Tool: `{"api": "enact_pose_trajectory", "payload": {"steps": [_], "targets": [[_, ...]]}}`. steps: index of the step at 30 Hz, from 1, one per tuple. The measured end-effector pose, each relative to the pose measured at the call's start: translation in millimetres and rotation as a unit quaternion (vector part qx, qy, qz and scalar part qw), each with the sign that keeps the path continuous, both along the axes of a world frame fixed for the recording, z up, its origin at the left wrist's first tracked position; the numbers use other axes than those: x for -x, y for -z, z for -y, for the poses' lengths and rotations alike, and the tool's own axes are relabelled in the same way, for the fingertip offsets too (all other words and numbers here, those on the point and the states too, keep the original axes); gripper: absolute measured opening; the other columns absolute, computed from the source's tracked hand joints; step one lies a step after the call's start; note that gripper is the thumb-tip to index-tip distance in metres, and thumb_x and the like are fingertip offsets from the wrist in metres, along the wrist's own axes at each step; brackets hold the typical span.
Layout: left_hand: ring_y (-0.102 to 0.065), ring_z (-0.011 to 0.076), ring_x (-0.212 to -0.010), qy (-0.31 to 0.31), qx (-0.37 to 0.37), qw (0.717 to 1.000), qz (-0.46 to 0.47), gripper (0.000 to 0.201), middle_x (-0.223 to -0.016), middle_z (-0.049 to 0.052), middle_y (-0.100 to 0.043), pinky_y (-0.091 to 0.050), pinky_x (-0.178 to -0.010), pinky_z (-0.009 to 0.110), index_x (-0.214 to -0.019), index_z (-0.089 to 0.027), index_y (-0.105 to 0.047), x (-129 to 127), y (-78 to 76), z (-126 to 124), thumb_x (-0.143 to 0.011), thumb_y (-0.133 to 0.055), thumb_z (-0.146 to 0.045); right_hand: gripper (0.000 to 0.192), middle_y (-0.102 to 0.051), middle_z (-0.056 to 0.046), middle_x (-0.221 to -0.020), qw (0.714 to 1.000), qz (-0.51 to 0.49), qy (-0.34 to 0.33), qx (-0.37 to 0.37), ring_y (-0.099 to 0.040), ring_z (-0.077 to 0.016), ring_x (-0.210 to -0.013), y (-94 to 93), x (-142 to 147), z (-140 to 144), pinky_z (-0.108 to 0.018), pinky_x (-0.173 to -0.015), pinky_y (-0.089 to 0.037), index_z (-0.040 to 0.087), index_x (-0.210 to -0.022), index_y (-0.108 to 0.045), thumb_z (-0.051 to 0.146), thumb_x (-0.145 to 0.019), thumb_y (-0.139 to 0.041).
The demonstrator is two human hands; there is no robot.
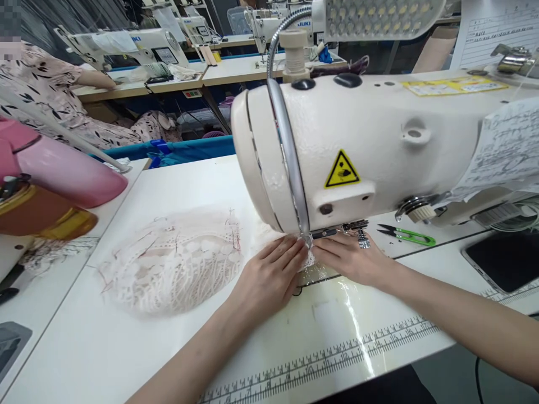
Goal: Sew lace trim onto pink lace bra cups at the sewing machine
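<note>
A small piece of white lace fabric (310, 260) lies under the needle area of the white sewing machine (379, 134). My left hand (272, 272) is on the lace from the left, its fingers bent and close together, with the fingertips beside the presser foot. From the other side, my right hand (353, 257) has its fingertips on the same lace, the fingers drawn together. The thumbs and the exact grip are partly hidden. A loose heap of white lace (181, 261) with reddish thread ends rests left of my left hand.
Green thread snips (408, 235) and a dark phone (505, 258) lie to the right. A ruler strip (337, 353) runs along the front edge. At left are a pink bottle (71, 168) and an amber container (46, 216). Another person's arm (95, 78) shows beyond.
</note>
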State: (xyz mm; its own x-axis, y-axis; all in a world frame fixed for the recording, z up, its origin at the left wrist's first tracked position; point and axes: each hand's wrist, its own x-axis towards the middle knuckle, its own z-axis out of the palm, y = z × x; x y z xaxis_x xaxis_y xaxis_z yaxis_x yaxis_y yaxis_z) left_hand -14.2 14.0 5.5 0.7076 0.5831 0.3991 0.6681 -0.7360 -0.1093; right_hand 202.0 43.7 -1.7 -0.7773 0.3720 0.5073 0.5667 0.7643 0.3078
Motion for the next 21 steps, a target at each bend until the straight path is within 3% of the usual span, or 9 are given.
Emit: {"api": "enact_pose_trajectory", "payload": {"steps": [6,21], "targets": [[-0.062,0.0249,-0.109,0.000,-0.012,1.000,-0.023,0.033,-0.120,0.010,-0.064,-0.051,-0.095,0.044,-0.113,-0.009,-0.063,2.0,-1.2,-3.4,-0.089,-0.041,-0.015,0.028,-0.070,0.000,-0.095,0.999,-0.017,-0.028,0.036,-0.058,-0.0128,-0.094,5.6,6.9,2.2,-0.031,-0.080,-0.042,0.017,-0.099,-0.062,0.002,-0.088,-0.041],[-0.061,0.0272,-0.107,-0.045,-0.016,0.999,-0.011,0.036,-0.114,0.013,-0.067,-0.049,-0.094,0.045,-0.117,-0.011,-0.061,-4.2,2.2,-2.1,-0.086,-0.042,-0.013,0.022,-0.070,0.000,-0.094,0.997,-0.045,-0.033,0.062,-0.059,-0.0138,-0.096,9.7,8.7,3.0,-0.030,-0.079,-0.039,0.017,-0.094,-0.063,0.003,-0.085,-0.049]]}}
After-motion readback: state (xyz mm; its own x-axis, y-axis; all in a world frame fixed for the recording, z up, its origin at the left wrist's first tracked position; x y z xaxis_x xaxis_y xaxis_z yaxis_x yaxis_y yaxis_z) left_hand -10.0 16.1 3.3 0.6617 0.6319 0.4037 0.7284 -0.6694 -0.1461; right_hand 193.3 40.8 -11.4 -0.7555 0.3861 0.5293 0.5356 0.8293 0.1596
